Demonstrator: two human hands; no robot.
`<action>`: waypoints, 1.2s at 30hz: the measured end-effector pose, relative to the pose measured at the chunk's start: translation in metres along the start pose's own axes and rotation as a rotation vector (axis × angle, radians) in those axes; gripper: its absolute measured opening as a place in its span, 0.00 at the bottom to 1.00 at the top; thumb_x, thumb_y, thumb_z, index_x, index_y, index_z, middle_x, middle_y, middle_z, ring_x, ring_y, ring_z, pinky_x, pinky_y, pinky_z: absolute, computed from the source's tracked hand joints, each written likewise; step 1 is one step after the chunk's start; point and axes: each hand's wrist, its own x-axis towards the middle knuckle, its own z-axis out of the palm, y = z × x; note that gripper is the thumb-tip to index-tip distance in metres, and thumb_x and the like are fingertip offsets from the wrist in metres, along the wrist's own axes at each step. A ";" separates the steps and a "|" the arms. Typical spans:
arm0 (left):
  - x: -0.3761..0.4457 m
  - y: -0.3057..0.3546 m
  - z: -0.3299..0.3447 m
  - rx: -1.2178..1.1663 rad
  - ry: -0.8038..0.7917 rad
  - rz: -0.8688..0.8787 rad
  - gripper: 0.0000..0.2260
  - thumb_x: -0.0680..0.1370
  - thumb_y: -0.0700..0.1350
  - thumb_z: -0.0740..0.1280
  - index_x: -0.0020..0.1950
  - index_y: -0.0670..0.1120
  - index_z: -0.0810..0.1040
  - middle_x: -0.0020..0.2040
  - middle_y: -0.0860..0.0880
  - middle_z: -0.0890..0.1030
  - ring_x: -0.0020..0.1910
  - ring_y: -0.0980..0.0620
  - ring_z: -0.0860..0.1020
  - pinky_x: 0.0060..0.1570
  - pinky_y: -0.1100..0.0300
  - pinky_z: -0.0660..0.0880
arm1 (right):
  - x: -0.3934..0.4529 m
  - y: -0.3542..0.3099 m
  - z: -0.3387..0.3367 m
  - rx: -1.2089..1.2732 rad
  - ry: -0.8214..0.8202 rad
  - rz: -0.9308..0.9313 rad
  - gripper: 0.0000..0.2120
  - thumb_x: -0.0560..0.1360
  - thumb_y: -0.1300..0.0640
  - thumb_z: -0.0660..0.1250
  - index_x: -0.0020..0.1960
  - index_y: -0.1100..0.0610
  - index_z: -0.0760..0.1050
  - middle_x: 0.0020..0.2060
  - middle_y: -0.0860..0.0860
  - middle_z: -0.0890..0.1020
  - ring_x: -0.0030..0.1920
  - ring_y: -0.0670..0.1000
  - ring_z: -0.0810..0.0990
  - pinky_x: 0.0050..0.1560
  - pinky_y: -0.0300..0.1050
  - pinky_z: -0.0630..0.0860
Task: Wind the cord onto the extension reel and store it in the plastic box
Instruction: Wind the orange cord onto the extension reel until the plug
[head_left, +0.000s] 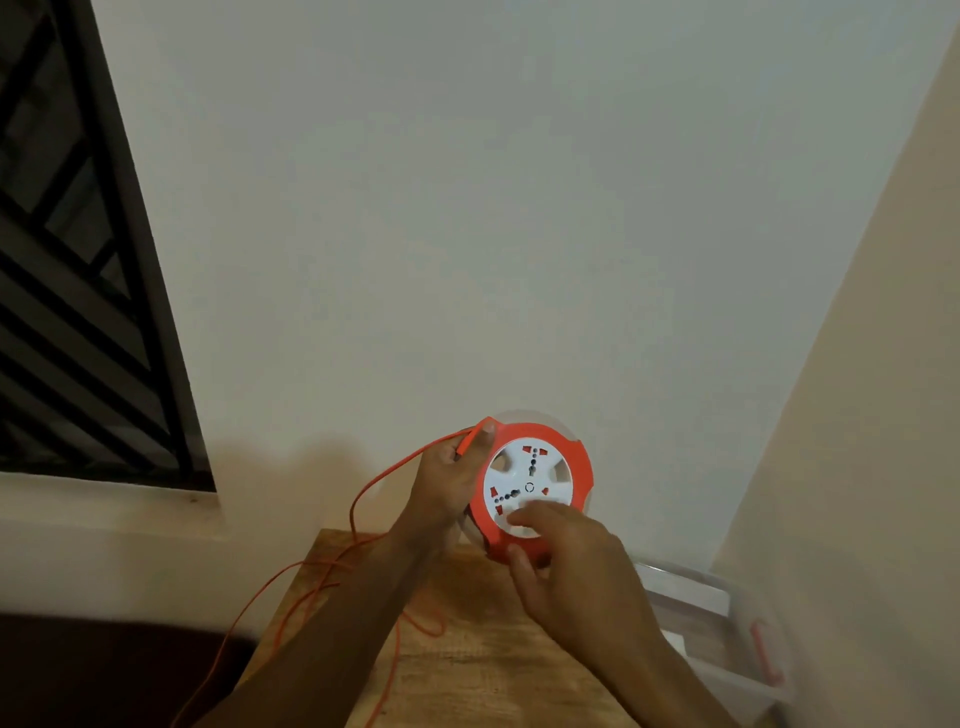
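Reel (530, 483), round orange plastic with a white socket face, is held low centre over a grainy wooden table (483, 665). The left hand (449, 483) grips its rim and the right hand (571, 561) curls onto the hub. A thin cord (363, 493) trails to the lower left, and a clear box (717, 597) lies lower right.

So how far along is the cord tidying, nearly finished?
Not nearly. Done: little shows, since the wound part is hidden. In hand: the left hand grips the extension reel with the cord passing under its thumb, and the right hand grips the reel's face and rim. Left: much cord lies loose across the wooden table and off its edge, and the plastic box on the right does not hold the reel yet.
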 end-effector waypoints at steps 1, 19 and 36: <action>0.000 0.001 0.000 0.012 -0.018 0.002 0.17 0.80 0.60 0.68 0.55 0.49 0.86 0.49 0.46 0.90 0.46 0.42 0.90 0.47 0.45 0.87 | 0.002 0.002 -0.002 -0.163 -0.013 -0.125 0.17 0.75 0.50 0.70 0.63 0.46 0.77 0.68 0.46 0.76 0.57 0.52 0.81 0.56 0.49 0.79; -0.011 -0.005 -0.003 0.079 -0.120 0.003 0.17 0.77 0.61 0.70 0.56 0.50 0.87 0.50 0.47 0.90 0.48 0.44 0.90 0.49 0.47 0.87 | 0.020 0.034 -0.001 -0.537 -0.323 -0.242 0.41 0.76 0.58 0.65 0.74 0.35 0.42 0.75 0.60 0.62 0.49 0.60 0.82 0.47 0.53 0.80; -0.016 -0.007 0.000 0.043 0.001 -0.003 0.19 0.79 0.62 0.68 0.52 0.47 0.86 0.46 0.46 0.90 0.44 0.43 0.89 0.46 0.46 0.86 | -0.001 0.011 0.010 0.346 -0.057 0.279 0.27 0.75 0.51 0.68 0.72 0.48 0.66 0.52 0.46 0.84 0.38 0.44 0.82 0.37 0.40 0.80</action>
